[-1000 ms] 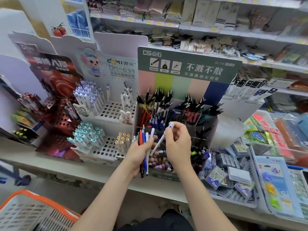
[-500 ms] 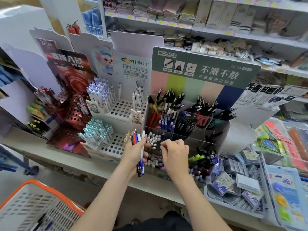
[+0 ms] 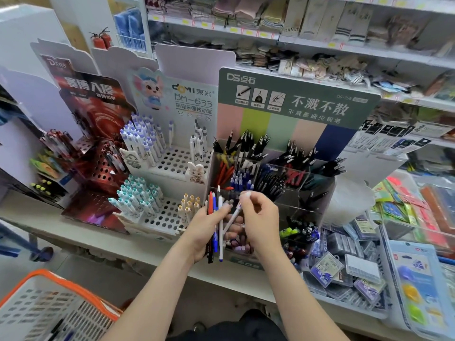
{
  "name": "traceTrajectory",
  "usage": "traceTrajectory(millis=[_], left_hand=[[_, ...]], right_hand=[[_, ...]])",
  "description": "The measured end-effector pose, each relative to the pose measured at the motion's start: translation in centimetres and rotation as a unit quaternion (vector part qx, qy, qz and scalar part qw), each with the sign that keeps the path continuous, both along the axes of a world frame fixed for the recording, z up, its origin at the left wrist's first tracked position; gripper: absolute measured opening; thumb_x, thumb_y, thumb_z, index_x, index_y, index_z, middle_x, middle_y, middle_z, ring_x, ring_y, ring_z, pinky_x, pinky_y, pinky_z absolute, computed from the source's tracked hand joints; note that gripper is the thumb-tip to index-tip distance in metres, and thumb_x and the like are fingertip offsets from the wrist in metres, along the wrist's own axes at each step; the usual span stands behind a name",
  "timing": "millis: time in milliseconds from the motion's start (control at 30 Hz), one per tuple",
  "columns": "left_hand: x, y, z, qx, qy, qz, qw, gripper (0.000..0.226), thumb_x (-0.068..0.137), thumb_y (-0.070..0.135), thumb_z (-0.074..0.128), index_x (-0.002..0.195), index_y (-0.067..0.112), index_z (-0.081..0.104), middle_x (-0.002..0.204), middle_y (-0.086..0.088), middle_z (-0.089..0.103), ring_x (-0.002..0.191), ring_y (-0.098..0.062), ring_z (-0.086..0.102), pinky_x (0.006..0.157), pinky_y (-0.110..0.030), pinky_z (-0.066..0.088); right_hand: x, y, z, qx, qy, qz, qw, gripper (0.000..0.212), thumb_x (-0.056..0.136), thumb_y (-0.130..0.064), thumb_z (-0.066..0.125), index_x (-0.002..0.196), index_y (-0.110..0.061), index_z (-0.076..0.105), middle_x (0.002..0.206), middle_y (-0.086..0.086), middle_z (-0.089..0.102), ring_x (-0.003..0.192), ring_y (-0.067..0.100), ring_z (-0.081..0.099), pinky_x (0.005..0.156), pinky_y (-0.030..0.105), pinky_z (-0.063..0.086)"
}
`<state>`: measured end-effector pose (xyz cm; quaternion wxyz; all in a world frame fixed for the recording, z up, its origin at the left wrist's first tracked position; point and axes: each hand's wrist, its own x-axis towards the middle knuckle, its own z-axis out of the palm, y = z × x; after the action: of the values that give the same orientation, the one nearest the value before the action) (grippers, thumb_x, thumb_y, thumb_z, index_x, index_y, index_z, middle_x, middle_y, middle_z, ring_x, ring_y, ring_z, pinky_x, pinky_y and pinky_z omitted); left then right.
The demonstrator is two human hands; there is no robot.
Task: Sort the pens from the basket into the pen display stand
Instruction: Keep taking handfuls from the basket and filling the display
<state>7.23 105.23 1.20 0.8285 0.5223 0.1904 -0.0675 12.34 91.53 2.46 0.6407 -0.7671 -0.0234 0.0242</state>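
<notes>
Right hand point(image 3: 261, 217) raised, pinching white pen point(image 3: 232, 216) | pen bundle point(image 3: 215, 238) beside | basket point(image 3: 49, 311) lower-left

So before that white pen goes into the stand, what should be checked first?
1. Right hand pinches just one white pen: ok.
2. Left hand grips the pen bundle securely: ok.
3. White pen free of the pen bundle: cannot tell; its lower end crosses the left fingers.
4. Matching compartment in the clear stand has room: cannot tell; the hands cover the front compartments.
5. Basket close by for more pens: ok.
</notes>
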Motion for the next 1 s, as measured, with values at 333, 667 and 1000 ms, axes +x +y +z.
traceTrajectory(millis=[333, 667, 1000], left_hand=[[0.6, 1.5, -1.4, 0.053, 0.039, 0.133, 0.989, 0.041, 0.108, 0.042, 0.057, 0.117, 0.003, 0.066, 0.084, -0.009, 0.069, 0.061, -0.017, 0.059, 0.050, -0.027, 0.045], [0.2, 1.0, 0.0, 0.017, 0.024, 0.060, 0.998, 0.023, 0.112, 0.017, 0.047, 0.120, -0.001, 0.058, 0.099, -0.019, 0.077, 0.061, -0.020, 0.058, 0.047, -0.026, 0.044], [-0.1, 0.7, 0.1, 0.036, -0.005, 0.018, 0.999, 0.025, 0.112, 0.019, 0.052, 0.126, -0.001, 0.055, 0.107, -0.022, 0.078, 0.097, -0.039, 0.077, 0.077, -0.044, 0.067]], right_hand=[[0.1, -1.3, -1.9, -0.125, -0.231, -0.039, 0.964, 0.010, 0.103, -0.011, 0.068, 0.111, -0.017, 0.070, 0.098, -0.007, 0.069, 0.088, 0.006, 0.066, 0.079, 0.028, 0.055], [-0.5, -0.4, -4.0, -0.359, -0.206, 0.066, 0.908, 0.024, 0.106, -0.029, 0.059, 0.088, -0.032, 0.074, 0.084, -0.019, 0.069, 0.087, 0.017, 0.054, 0.075, 0.041, 0.042], [0.0, 0.2, 0.0, -0.044, -0.075, -0.028, 0.996, 0.020, 0.106, -0.031, 0.065, 0.088, -0.026, 0.073, 0.076, -0.006, 0.071, 0.069, 0.014, 0.067, 0.066, 0.039, 0.056]])
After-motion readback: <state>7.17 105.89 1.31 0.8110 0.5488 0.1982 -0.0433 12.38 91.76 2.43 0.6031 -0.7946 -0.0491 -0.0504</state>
